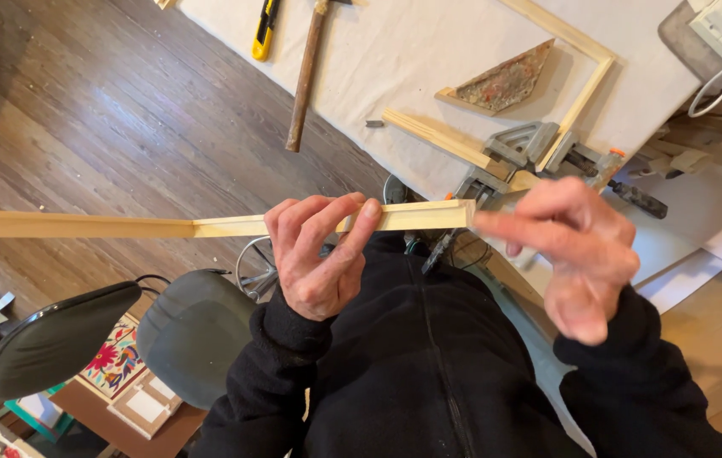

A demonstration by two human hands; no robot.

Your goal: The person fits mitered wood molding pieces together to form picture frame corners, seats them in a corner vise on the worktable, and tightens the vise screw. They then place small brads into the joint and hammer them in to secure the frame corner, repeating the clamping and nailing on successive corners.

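My left hand [318,254] grips a long pale wooden strip [123,226] near its right end, fingers curled over the top edge. The strip runs level across the view from the left edge to its mitred end in front of my chest. My right hand [573,250] holds nothing; its index finger points left and the tip touches the strip's end. Both sleeves are black.
A cloth-covered table [429,51] holds a wooden frame [585,80] clamped in a grey corner clamp [520,146], a triangular paint-stained piece [507,82], a hammer [306,76] and a yellow utility knife [265,28]. A grey chair [81,331] stands on the wooden floor lower left.
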